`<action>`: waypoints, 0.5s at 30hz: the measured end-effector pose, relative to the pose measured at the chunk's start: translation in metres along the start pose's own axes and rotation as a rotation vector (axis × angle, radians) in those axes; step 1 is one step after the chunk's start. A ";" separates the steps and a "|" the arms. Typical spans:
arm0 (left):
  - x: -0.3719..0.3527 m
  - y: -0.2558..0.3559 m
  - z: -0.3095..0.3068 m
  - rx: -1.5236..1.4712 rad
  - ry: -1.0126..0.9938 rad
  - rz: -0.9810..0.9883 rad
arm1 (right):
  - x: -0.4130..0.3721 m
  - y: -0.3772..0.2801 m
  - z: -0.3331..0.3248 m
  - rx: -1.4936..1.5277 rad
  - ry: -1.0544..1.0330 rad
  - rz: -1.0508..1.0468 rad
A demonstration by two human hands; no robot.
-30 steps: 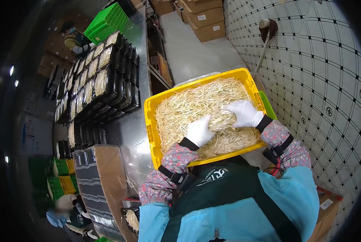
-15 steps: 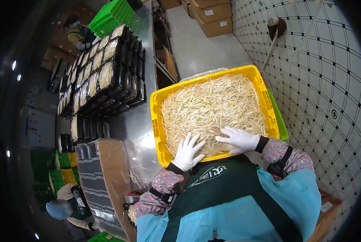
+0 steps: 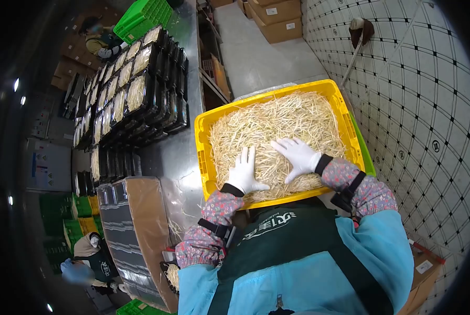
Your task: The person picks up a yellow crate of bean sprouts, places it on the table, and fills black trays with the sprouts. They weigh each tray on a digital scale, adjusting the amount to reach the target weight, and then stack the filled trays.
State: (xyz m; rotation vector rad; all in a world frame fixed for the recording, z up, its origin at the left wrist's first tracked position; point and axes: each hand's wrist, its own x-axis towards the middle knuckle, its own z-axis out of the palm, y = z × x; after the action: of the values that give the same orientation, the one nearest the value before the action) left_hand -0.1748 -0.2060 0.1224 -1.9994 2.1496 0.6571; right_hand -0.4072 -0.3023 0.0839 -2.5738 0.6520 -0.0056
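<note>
A yellow crate (image 3: 352, 137) in front of me is filled with pale, thin stalks that look like bean sprouts (image 3: 277, 118). My left hand (image 3: 242, 173), in a white glove, rests on the sprouts near the crate's close side, fingers pointing away and thumb out to the right. To its right lies my right hand (image 3: 300, 156), also gloved, palm down on the sprouts with fingers stretched to the left. Both hands are open, and a strip of sprouts shows between them. Neither has anything gripped.
Stacked black trays of sprouts (image 3: 136, 93) stand on the metal table (image 3: 166, 160) at left. A cardboard box (image 3: 150, 226) holds black trays. One person (image 3: 99, 44) works beside a green crate (image 3: 140, 21), another (image 3: 97, 257) at lower left. Brown cartons (image 3: 277, 29) sit behind.
Both hands have moved farther from my body, deeper over the sprouts. The right has also shifted left. The person at lower left has changed posture.
</note>
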 end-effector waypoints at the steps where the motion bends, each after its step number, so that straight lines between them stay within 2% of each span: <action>1: -0.005 0.003 0.007 0.007 0.019 -0.011 | -0.011 -0.008 0.004 -0.055 0.023 0.003; 2: -0.009 0.005 0.014 0.012 0.033 -0.021 | -0.019 -0.016 0.009 -0.107 0.042 0.007; 3: -0.010 0.006 0.019 0.052 0.140 0.005 | -0.021 -0.022 0.015 -0.186 0.132 0.026; 6: 0.010 -0.004 0.026 -0.060 0.088 -0.062 | 0.000 -0.011 0.023 -0.067 0.111 0.101; 7: 0.010 -0.008 0.027 -0.032 0.193 0.002 | 0.004 -0.008 0.019 -0.081 0.171 0.119; 10: 0.017 -0.015 0.027 -0.059 0.095 -0.010 | 0.016 0.004 0.023 0.010 0.160 0.128; 11: 0.012 -0.017 0.026 -0.042 0.207 0.085 | 0.014 0.001 0.021 -0.014 0.201 0.150; 15: -0.001 -0.034 0.039 -0.005 0.285 0.166 | 0.007 0.017 0.017 0.001 0.325 0.180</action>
State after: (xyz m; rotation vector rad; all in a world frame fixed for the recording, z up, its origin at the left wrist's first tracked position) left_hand -0.1493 -0.1906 0.0800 -2.0388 2.4981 0.4176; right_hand -0.4066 -0.3107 0.0600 -2.5252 0.9990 -0.3715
